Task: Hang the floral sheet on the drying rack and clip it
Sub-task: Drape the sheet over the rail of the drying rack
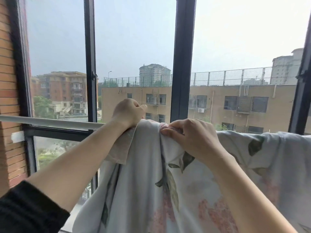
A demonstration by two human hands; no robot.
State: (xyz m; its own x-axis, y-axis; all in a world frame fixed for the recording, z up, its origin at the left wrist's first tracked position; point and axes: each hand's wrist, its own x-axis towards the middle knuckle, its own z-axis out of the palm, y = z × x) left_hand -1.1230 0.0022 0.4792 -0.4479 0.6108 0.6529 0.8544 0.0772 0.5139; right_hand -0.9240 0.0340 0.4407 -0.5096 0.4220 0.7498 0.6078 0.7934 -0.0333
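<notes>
The floral sheet (144, 185), pale with pink flowers and green leaves, is draped over a white rail (50, 121) that runs across the window. My left hand (128, 111) grips the sheet's top edge at the rail, fingers curled. Just right of it, my right hand (190, 137) pinches a bunched fold of the sheet at the top. The sheet stretches along the rail to the right edge of view. Under the cloth the rail is hidden. No clip is visible.
Dark window frames (182, 58) stand right behind the rail. A brick wall (8, 98) closes the left side, where the rail is bare. Buildings lie outside the glass.
</notes>
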